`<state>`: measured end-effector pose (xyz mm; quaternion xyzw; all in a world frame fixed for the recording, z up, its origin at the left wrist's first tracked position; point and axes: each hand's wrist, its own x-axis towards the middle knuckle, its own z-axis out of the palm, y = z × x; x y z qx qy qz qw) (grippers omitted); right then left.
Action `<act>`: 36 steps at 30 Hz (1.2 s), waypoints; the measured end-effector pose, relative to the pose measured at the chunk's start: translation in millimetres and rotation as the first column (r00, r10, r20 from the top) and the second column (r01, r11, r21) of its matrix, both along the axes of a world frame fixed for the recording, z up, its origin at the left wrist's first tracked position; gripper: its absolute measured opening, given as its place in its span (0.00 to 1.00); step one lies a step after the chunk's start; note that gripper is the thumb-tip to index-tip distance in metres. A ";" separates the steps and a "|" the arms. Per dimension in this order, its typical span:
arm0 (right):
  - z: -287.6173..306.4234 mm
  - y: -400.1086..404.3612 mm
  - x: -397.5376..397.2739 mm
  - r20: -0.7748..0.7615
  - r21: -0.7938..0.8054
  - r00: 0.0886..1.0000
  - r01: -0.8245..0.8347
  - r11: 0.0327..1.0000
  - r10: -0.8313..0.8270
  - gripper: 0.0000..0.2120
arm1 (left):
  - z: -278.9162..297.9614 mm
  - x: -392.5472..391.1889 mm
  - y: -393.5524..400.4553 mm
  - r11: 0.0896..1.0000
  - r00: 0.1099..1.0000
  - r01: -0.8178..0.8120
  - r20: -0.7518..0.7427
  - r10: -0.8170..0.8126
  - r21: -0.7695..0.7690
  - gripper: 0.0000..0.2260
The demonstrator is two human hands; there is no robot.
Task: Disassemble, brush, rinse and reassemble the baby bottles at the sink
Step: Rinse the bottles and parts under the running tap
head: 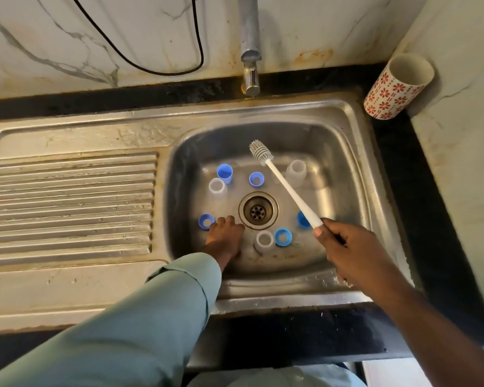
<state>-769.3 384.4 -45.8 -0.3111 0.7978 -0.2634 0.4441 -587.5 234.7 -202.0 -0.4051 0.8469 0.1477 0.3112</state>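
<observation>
Steel sink [344, 127] set in a dark tabletop, marble wall behind, tap [250, 76] off and no water running. Right hand [344, 247] is curling its fingers [323, 229] round the handle end of the white bottle brush [287, 188], bristle head lifted toward the far side of the basin, touching nothing. Left hand [225, 231] is reaching down to the basin floor, fingertips just beside a blue ring [206, 221] near the left wall; whether they are pinching anything I cannot tell, as the knuckles are hiding them.

Parts are lying scattered round the drain [258, 210]: a blue cap [224, 173] and clear piece [216, 185] far left, another blue ring [256, 179] far centre, a clear bottle body [296, 173] far right, a clear piece [264, 239] touching a blue ring [283, 237] near side, one more blue part [303, 220] partly behind the brush handle.

Judgement: disassembly looks done, brushing is starting. Best to lift one part clear of the floor, grip it firmly, and work the bristles through its opening with a twist. A patterned cup [397, 88] is standing at the far right corner.
</observation>
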 end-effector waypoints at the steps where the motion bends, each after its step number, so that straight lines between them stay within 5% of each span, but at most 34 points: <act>1: 2.4 0.1 -0.6 -0.002 -0.011 1.000 0.000 1.000 0.000 0.10 | 5.6 1.3 -1.8 1.000 1.000 -0.014 -0.007 0.014 0.016 0.21; 8: 47.3 18.0 -18.2 0.069 -0.142 0.985 0.165 0.976 -0.157 0.06 | 79.1 -26.1 -28.6 0.993 0.987 -0.107 -0.128 0.100 -0.055 0.20; 13: 80.7 24.6 -55.2 0.176 -0.271 0.896 0.443 0.855 -0.408 0.11 | 143.5 -97.3 -39.5 0.993 0.896 -0.113 -0.435 0.086 -0.037 0.19; 21: 116.5 -10.9 -108.3 0.493 -0.199 0.716 0.646 0.737 -0.495 0.08 | 180.1 -169.5 -47.2 0.995 0.847 -0.011 -0.530 -0.044 -0.101 0.22; 27: 142.6 -33.5 -125.5 0.860 -0.076 0.361 0.790 0.608 -0.362 0.15 | 181.1 -183.2 -55.9 0.990 0.863 0.018 -0.498 -0.085 -0.138 0.23; 30: 156.1 -46.6 -126.7 0.953 -0.089 0.204 0.894 0.439 -0.223 0.17 | 179.7 -185.5 -59.2 0.991 0.858 -0.011 -0.510 -0.061 -0.137 0.24; 36: 142.2 -41.0 -90.8 0.857 -0.368 0.437 0.890 0.268 -0.274 0.37 | 179.0 -185.1 -64.4 0.989 0.829 -0.065 -0.559 -0.022 -0.136 0.23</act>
